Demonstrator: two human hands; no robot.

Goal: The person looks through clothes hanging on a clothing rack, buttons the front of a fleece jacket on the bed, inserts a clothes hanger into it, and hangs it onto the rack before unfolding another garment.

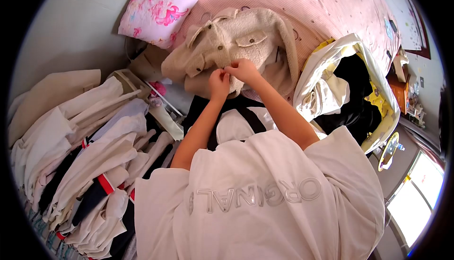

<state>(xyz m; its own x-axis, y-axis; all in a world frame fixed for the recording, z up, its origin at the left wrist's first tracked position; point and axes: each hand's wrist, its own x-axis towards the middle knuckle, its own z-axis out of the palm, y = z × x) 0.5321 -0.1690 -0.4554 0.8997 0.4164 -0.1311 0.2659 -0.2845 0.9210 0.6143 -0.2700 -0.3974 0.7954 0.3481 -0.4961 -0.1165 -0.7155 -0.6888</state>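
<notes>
A beige fleece jacket (246, 26) with dark buttons and flap pockets lies spread at the near edge of the bed. My left hand (219, 81) pinches the jacket's front opening, low on the garment. Right beside it, my right hand (243, 70) is closed on the same spot, with the two hands' fingertips nearly touching. Whether a button sits between the fingers is too small to make out.
White clothes (90, 132) hang densely on the left. A yellow-and-white fabric hamper (378, 80) holding black and white clothes stands on the right. A floral pillow (163, 7) rests on the pink bedsheet (321, 4). A window (416, 198) is at lower right.
</notes>
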